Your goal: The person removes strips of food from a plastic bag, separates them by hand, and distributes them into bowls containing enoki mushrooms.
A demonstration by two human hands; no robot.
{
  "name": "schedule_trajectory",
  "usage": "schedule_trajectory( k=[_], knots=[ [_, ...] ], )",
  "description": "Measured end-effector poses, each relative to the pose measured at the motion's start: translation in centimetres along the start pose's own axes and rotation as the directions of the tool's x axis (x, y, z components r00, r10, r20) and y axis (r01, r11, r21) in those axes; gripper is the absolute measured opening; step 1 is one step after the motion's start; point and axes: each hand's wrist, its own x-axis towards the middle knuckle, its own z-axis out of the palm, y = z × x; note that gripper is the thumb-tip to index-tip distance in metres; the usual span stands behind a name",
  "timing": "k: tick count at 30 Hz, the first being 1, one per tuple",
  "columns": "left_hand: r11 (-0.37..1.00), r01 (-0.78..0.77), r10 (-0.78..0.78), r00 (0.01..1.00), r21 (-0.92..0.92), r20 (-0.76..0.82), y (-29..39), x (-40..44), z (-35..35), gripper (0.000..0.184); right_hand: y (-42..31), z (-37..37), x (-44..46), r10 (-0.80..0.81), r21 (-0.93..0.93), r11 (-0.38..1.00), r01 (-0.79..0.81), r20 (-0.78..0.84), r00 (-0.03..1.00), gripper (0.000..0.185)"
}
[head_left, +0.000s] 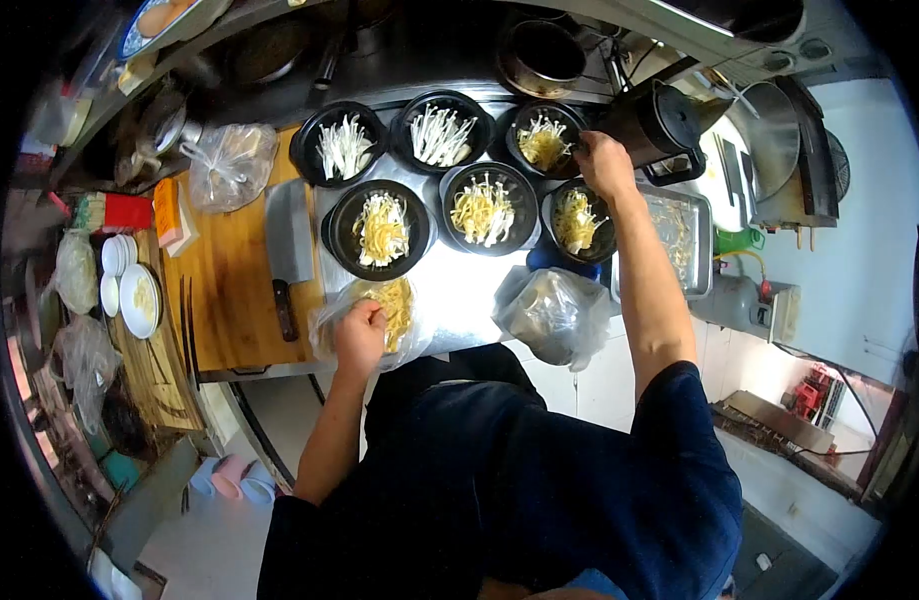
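Observation:
Several black bowls stand in two rows on the steel counter. The back left bowl and back middle bowl hold white enoki mushrooms. Yellow strips lie over the mushrooms in the front left bowl, the front middle bowl, the front right bowl and the back right bowl. My right hand is closed at the rim of the back right bowl; what its fingers hold is hidden. My left hand, fingers closed, is at the bag of yellow strips.
A cleaver lies on the wooden board beside a tied bag. At right are a black pitcher and a metal tray. A plastic bag sits near the front edge. Small plates stand left.

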Motion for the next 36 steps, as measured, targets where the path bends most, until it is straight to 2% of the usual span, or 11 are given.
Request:
schedule_trajectory(
  k=[1,7,11,12,19,21,26,28,30,32,36],
  knots=[
    [0.999,-0.04,0.038,0.998,-0.026,-0.056,-0.3,0.2,0.1,0.016,-0.4,0.7,-0.6,-0.171,-0.38,0.917,0.119,-0.108,0.979,0.035],
    [1.0,0.002,-0.004,0.986,-0.015,-0.164,-0.8,0.2,-1.1,0.022,-9.3,2.7,-11.2,-0.121,0.182,0.978,0.099,0.111,0.987,0.026],
    [0.989,0.123,-0.126,0.991,-0.086,-0.034,1.0,1.0,-1.5,0.027,-16.2,8.0,-20.0,-0.12,0.173,0.984,0.032,0.526,0.842,0.022],
    [0.989,0.121,-0.125,0.992,-0.087,-0.034,2.1,1.2,-1.9,0.027,-16.5,10.3,-21.0,-0.268,0.179,0.962,0.205,0.489,0.83,0.021],
    [0.957,0.119,-0.118,0.993,-0.266,0.019,2.1,1.8,-2.4,0.023,-18.8,18.6,-23.0,-0.317,0.111,0.949,0.297,0.346,0.883,0.018],
    [0.727,0.281,-0.196,0.959,-0.627,0.203,1.2,1.2,-2.7,0.019,-19.7,19.4,-23.3,-0.303,0.094,0.953,0.289,0.337,0.891,0.019],
    [0.629,0.277,-0.147,0.96,-0.727,0.238,0.7,0.0,-4.6,0.017,-19.7,20.6,-22.9,-0.369,0.292,0.916,0.274,0.351,0.86,0.023],
    [0.602,0.273,-0.161,0.962,-0.75,0.221,0.5,-0.1,-5.1,0.017,-20.3,19.2,-23.0,-0.175,0.406,0.912,-0.063,0.523,0.834,0.026],
    [0.6,0.273,-0.191,0.962,-0.752,0.196,0.3,-0.1,-5.3,0.019,-19.2,20.0,-23.0,-0.167,0.508,0.849,-0.148,0.522,0.836,0.025],
    [0.532,0.271,-0.195,0.961,-0.802,0.195,0.3,-0.1,-5.3,0.02,-19.5,19.4,-22.9,0.007,0.544,0.716,-0.438,0.622,0.783,0.023],
    [0.373,0.295,-0.195,0.952,-0.879,0.237,1.0,-0.1,-6.4,0.023,-18.5,20.0,-23.1,0.051,0.67,0.428,-0.606,0.652,0.757,0.014]
  ],
)
